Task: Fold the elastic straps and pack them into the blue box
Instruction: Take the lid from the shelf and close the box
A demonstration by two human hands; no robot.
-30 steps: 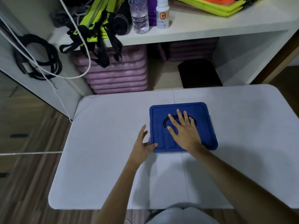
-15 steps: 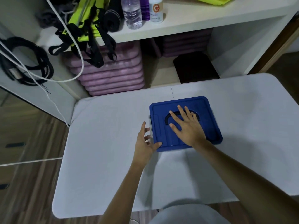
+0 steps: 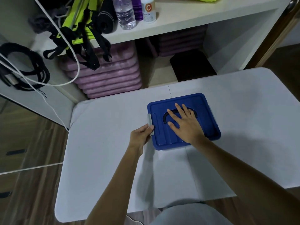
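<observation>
Right hand flat on blue box, left hand at its latch

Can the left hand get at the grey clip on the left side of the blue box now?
Probably yes: the left hand is already at the grey clip, its fingers curled on it, with nothing between.

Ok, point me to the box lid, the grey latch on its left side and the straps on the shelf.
box lid (image 3: 209,129): head view, bare blue panel right of the right hand.
grey latch (image 3: 149,120): head view, upper part above the left hand's fingers.
straps (image 3: 90,51): head view, black loops hanging off the shelf edge.
</observation>
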